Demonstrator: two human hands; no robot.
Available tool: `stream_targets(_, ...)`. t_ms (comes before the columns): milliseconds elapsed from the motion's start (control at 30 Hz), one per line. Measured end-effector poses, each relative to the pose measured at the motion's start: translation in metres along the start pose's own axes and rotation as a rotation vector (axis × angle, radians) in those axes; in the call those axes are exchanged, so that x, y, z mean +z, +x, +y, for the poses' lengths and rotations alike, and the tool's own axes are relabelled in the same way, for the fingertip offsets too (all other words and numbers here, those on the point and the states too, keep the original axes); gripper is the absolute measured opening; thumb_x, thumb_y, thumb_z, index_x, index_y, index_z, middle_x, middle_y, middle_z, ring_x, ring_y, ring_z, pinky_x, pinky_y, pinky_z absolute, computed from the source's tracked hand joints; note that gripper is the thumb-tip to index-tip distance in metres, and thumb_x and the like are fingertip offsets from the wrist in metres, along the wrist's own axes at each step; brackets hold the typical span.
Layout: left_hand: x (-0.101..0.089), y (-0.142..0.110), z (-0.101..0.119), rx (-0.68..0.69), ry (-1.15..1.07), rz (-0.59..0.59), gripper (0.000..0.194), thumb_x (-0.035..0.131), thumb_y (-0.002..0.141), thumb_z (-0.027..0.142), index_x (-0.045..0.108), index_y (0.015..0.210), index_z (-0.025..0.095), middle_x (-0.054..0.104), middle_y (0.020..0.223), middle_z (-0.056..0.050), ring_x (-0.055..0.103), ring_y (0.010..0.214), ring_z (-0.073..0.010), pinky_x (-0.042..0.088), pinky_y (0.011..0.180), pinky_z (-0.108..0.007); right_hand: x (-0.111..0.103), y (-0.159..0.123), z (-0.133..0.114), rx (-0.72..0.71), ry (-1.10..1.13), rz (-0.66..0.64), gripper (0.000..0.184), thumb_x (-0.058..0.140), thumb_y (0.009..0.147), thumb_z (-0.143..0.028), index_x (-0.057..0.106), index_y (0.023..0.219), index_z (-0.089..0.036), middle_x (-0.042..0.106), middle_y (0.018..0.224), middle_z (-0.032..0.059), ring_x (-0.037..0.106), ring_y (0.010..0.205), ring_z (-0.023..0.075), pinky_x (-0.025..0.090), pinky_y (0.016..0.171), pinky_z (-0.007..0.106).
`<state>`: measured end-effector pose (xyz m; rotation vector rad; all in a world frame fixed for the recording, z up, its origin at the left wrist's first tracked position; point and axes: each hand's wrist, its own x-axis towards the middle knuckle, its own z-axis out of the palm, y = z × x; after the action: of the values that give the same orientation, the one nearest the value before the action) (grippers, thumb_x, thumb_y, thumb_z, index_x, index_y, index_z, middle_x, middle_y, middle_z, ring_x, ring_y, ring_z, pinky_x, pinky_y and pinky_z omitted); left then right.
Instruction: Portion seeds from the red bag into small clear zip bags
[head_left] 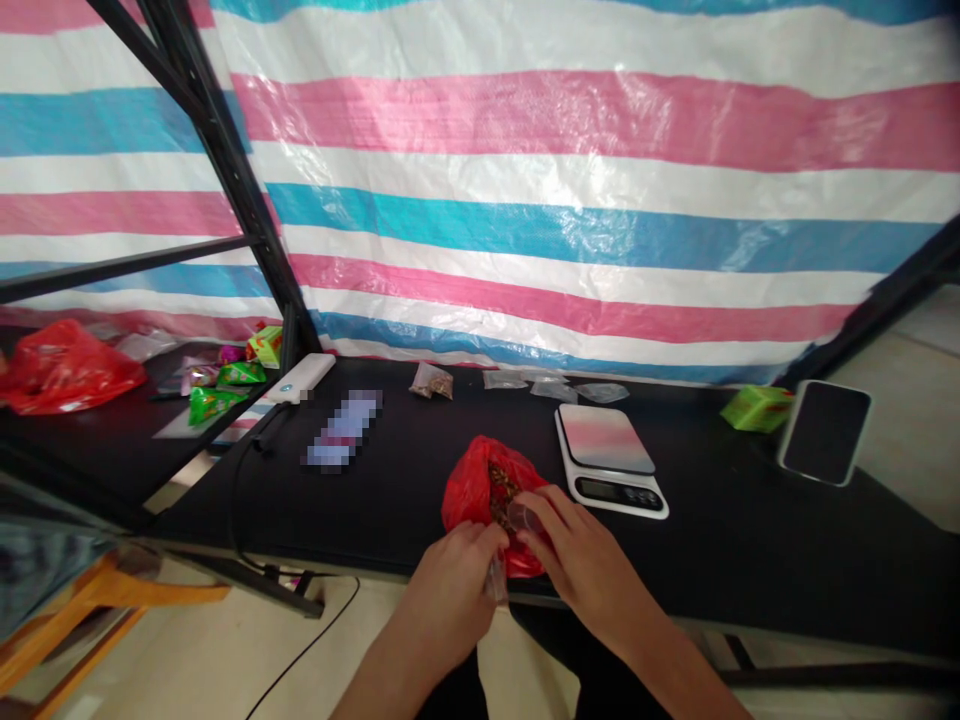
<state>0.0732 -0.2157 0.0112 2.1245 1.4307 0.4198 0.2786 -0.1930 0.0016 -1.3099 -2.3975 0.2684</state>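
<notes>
Your left hand point(448, 585) and right hand point(583, 562) lie nearest, at the front edge of the black worktop point(739, 560): the left grip pinches a clear plastic packet point(495, 580), while the right grip, fingers loosely spread, rests at the mouth of a red plastic bag point(469, 500) holding brown dried pieces point(501, 495); whether it pinches anything, you cannot tell. Just right of the bag sits a white digital scale point(609, 460), with a green box point(756, 408) and a phone point(825, 432) farther right, and small clear packets point(553, 388) lie along the striped tarpaulin point(570, 200).
</notes>
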Motion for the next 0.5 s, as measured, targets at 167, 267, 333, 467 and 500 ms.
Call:
stream_targets(167,-0.005,0.028,-0.004,-0.065,0.045,0.023,0.031,0.05,0.085,0.01,0.066,0.108,0.023,0.072,0.107,-0.011,0.069,0.101,-0.0288,0.048,0.084,-0.036,0.0,0.016,0.008,0.008,-0.02,0.045,0.028,0.052,0.103,-0.025,0.056,0.131,-0.025,0.064,0.124,0.0103,0.068,0.106,0.0262,0.058,0.092,0.043)
stream_targets(267,-0.014,0.037,-0.009,-0.068,-0.002,0.056,0.027,0.052,0.084,0.008,0.067,0.102,0.021,0.073,0.101,-0.01,0.07,0.095,-0.0263,0.046,0.081,-0.032,-0.002,0.026,0.012,0.002,-0.022,0.054,0.028,0.051,0.104,-0.026,0.055,0.132,-0.025,0.064,0.123,0.0104,0.068,0.106,0.0265,0.057,0.091,0.043)
stream_targets(333,-0.02,0.034,-0.01,-0.048,-0.093,0.066,0.018,0.055,0.085,0.012,0.067,0.094,0.021,0.073,0.092,-0.007,0.069,0.085,-0.0225,0.045,0.076,-0.029,-0.005,0.032,0.013,0.001,-0.019,0.068,0.027,0.051,0.104,-0.026,0.056,0.131,-0.025,0.065,0.122,0.0097,0.067,0.106,0.0265,0.056,0.092,0.043)
stream_targets(467,-0.026,0.013,-0.007,-0.057,-0.34,0.088,0.01,0.057,0.091,0.024,0.067,0.087,0.022,0.068,0.078,0.0,0.061,0.069,-0.0159,0.041,0.065,-0.024,-0.016,0.035,0.02,0.02,0.01,0.096,0.027,0.051,0.105,-0.027,0.056,0.131,-0.027,0.065,0.124,0.0076,0.066,0.108,0.0251,0.053,0.095,0.041)
stream_targets(500,-0.027,0.008,-0.008,-0.08,-0.381,0.105,0.011,0.057,0.091,0.026,0.067,0.088,0.022,0.068,0.077,0.0,0.06,0.069,-0.0155,0.041,0.065,-0.024,-0.019,0.035,0.023,0.016,0.018,0.089,0.028,0.051,0.105,-0.027,0.055,0.132,-0.028,0.064,0.125,0.0072,0.066,0.108,0.0245,0.053,0.095,0.04)
